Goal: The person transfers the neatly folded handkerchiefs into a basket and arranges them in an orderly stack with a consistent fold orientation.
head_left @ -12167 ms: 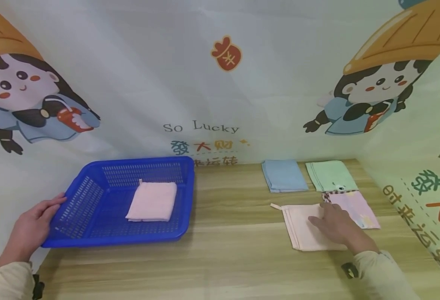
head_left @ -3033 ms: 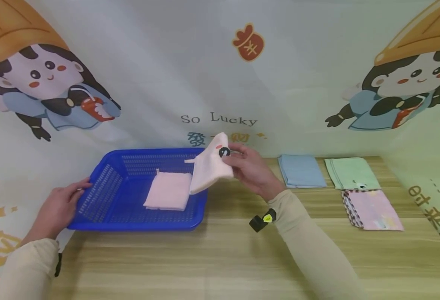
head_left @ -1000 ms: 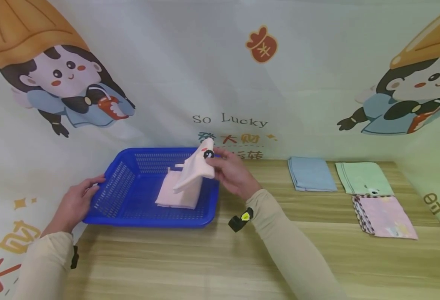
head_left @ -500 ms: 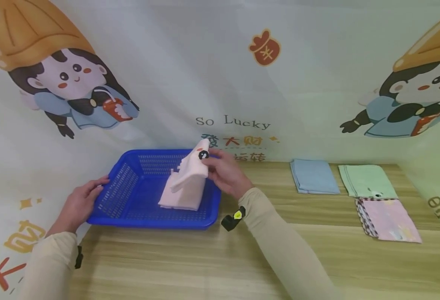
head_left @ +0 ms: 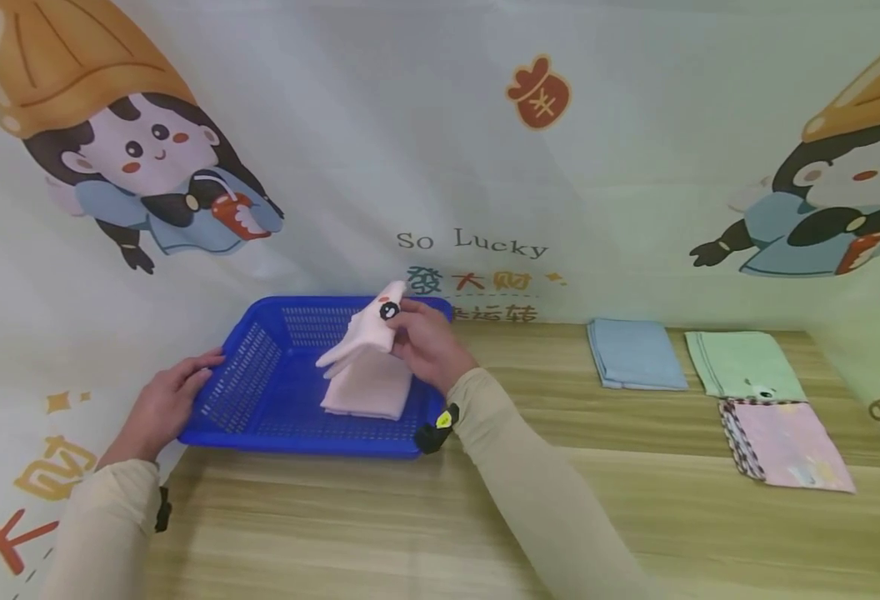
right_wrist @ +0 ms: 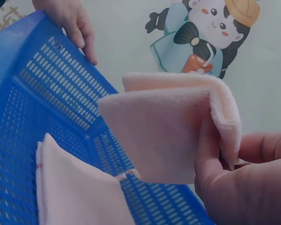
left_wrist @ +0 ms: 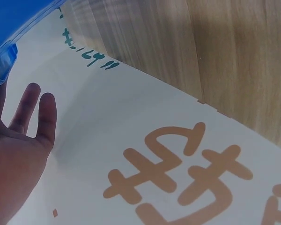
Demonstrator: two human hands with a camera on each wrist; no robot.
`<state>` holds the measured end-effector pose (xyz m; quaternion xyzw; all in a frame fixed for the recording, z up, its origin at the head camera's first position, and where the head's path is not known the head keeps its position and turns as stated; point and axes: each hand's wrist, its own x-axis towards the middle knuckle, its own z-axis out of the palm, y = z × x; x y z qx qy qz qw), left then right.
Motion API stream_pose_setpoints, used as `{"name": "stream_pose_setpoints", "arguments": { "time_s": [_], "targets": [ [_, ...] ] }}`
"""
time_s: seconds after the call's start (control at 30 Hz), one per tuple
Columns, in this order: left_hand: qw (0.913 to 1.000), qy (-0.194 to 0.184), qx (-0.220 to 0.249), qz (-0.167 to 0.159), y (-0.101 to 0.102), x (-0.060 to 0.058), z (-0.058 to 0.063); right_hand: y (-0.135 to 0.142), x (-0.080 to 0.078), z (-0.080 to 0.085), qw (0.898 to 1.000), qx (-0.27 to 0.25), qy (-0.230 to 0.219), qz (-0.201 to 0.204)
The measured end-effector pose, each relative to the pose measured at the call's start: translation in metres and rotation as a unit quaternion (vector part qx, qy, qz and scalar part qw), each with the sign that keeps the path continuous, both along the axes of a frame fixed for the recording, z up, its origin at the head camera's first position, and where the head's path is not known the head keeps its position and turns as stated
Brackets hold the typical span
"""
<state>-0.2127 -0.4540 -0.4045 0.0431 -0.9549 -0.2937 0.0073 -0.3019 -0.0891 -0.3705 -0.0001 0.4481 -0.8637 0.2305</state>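
A blue perforated plastic basket [head_left: 301, 446] stands on the table at left. My left hand [head_left: 166, 408] holds its left rim; in the left wrist view two fingers [left_wrist: 47, 117] stretch free beside the rim. Over the basket, my right hand [head_left: 431, 343] pinches a folded pale pink towel [head_left: 365, 332] with a black-and-white eye patch. The towel bends over at the pinch, and both layers show in the right wrist view, thumb on one side. Beneath it, a second folded pink towel [head_left: 368, 393] lies on the basket floor, partly covered from the head camera.
On the wood-grain table [head_left: 425, 517] at right lie a folded blue towel [head_left: 637, 354], a green towel [head_left: 743, 362] and a pink towel with checked trim [head_left: 792, 442]. A printed cloth backdrop [head_left: 350, 150] stands close behind the basket.
My right hand took the pale pink towel from the table at right, carried it left and has moved it further over the basket. The left hand stays at the rim; the head view shifted.
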Motion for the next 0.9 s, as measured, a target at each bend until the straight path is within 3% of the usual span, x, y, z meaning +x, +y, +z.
{"name": "stream_pose_setpoints", "arguments": {
  "time_s": [0.33, 0.9],
  "targets": [
    [0.9994, 0.034, 0.000, -0.003, 0.001, 0.003, 0.001, -0.020, -0.002, -0.012, 0.999, -0.018, -0.036, 0.006],
    [0.9986, 0.050, -0.017, -0.010, 0.006, 0.003, -0.001, -0.025, -0.005, -0.022, 0.999, -0.004, -0.033, 0.019]
  ]
}}
